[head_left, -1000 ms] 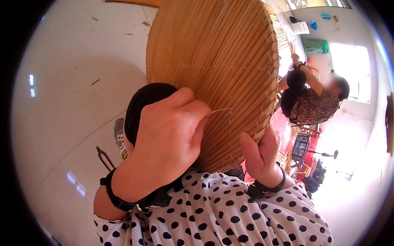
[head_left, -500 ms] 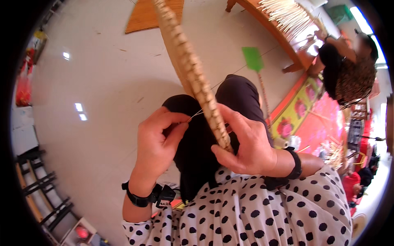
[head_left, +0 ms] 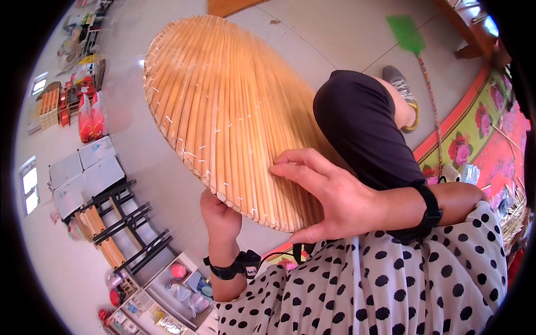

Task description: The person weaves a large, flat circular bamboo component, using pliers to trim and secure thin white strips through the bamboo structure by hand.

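A round mat of tan stalks (head_left: pixel 218 111), stitched with short white threads, is tilted up in front of me, its face toward me. My right hand (head_left: pixel 346 195) is at its near right part, index and middle fingertips on the stalks, the thumb down by the cut rim. At the near left rim is my left hand (head_left: pixel 220 220), curled, with most of its fingers hidden behind the mat. What those fingers hold does not show. Below the mat's right side is my dark-trousered knee (head_left: pixel 357 111).
A green fly swatter (head_left: pixel 406 33) stands beyond my knee, by a flowered cloth (head_left: pixel 466 145) on the floor. Black-and-wood folded frames (head_left: pixel 120 223), pale boxes (head_left: pixel 89 173) and a red bag (head_left: pixel 91 117) line the left side. An open drawer unit (head_left: pixel 162 279) is at lower left.
The mat has turned from edge-on to face-on and swung left. My left hand has gone from pinching a thread beside the mat to behind its rim. The view has shifted toward the left.
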A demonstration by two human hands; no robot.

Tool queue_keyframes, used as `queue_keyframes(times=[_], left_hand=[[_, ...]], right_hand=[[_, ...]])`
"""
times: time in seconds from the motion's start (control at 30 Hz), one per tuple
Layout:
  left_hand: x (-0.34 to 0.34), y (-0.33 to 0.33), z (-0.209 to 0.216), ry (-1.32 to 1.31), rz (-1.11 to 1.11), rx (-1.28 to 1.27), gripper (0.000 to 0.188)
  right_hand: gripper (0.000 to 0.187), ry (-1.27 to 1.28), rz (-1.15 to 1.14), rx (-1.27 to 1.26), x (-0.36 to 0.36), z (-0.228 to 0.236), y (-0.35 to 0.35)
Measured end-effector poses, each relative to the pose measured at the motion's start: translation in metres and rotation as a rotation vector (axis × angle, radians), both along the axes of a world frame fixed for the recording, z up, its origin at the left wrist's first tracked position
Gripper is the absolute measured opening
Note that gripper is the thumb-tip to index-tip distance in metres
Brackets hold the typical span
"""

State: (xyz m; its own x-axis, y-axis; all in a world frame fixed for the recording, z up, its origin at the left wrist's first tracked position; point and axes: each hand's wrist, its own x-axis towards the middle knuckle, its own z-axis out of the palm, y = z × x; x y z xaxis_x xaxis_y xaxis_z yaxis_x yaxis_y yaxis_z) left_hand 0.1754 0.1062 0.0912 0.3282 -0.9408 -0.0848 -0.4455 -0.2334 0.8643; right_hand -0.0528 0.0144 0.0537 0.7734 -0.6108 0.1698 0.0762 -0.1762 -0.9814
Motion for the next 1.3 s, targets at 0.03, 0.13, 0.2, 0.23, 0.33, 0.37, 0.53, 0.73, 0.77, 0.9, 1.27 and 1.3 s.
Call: queue_keyframes(times=[0.03, 0.13, 0.2, 0.23, 0.33, 0.37, 0.53, 0.73, 0.77, 0.9, 1.27, 1.3], left_hand=[[0.005, 0.003, -0.004, -0.062, -0.027, 0.022, 0.026], [0.021, 0.013, -0.017, -0.161, -0.046, 0.060, 0.039], [0.020, 0.016, -0.020, -0.115, 0.035, 0.048, 0.049], [0.022, 0.016, -0.018, -0.149, 0.009, 0.079, 0.053], [0.039, 0.016, -0.016, -0.355, -0.128, 0.140, 0.064], [0.043, 0.017, -0.016, -0.414, -0.165, 0.136, 0.064], [0.042, 0.010, -0.014, -0.320, -0.130, 0.141, 0.063], [0.039, 0.010, -0.012, -0.255, -0.076, 0.148, 0.063], [0.038, 0.008, -0.012, -0.246, -0.073, 0.148, 0.063], [0.037, 0.005, -0.013, -0.219, -0.056, 0.148, 0.062], [0.032, 0.001, -0.010, -0.181, -0.009, 0.160, 0.061], [0.031, 0.002, -0.009, -0.181, -0.003, 0.163, 0.061]], right_hand=[[0.087, -0.016, 0.003, 0.018, -0.001, -0.001, -0.002], [0.087, -0.076, 0.013, 0.065, -0.005, -0.005, -0.009], [0.086, -0.129, 0.024, 0.086, -0.006, -0.010, -0.013], [0.086, -0.142, 0.025, 0.100, -0.006, -0.012, -0.014], [0.083, -0.170, 0.026, 0.133, -0.007, -0.014, -0.018], [0.082, -0.172, 0.030, 0.144, -0.007, -0.014, -0.019], [0.077, -0.179, 0.012, 0.121, -0.007, -0.015, -0.021], [0.081, -0.159, -0.042, 0.103, 0.003, -0.017, -0.022], [0.082, -0.151, -0.062, 0.092, 0.004, -0.018, -0.022], [0.087, -0.132, -0.065, 0.072, 0.007, -0.018, -0.024], [0.093, -0.141, -0.064, 0.009, 0.008, -0.021, -0.026], [0.093, -0.138, -0.055, 0.001, 0.009, -0.021, -0.026]])
